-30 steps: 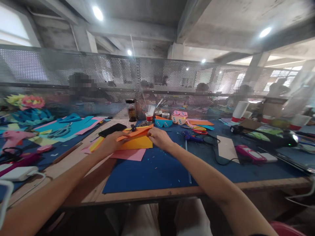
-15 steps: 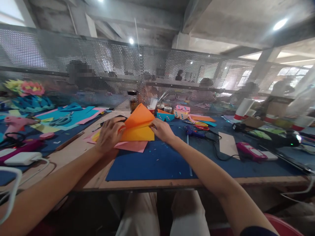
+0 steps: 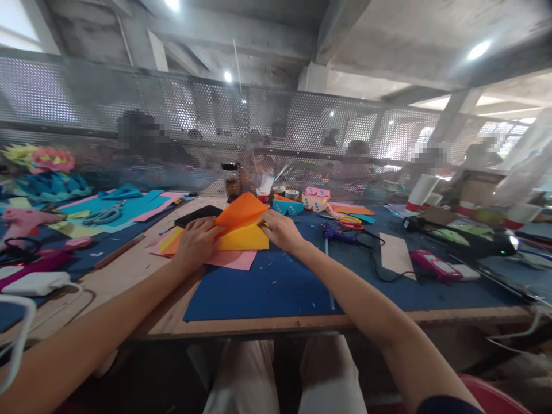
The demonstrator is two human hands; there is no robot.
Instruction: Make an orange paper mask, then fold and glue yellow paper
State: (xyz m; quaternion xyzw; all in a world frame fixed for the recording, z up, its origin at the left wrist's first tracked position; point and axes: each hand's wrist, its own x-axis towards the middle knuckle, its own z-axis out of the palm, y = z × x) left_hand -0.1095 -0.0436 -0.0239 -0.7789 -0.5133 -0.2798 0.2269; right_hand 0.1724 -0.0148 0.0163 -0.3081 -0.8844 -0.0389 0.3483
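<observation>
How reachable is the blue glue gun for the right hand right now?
Likely yes: the blue glue gun lies on the blue mat, right of the right hand, no obstacle visible between. That hand seems to pinch the orange paper, though.

We can't see all of the pink sheet (image 3: 236,260), the yellow paper (image 3: 245,240) covers some. Something red (image 3: 487,392) near right gets cropped, and people (image 3: 140,133) behind the far mesh screen (image 3: 276,103) are too blurry for us.
</observation>
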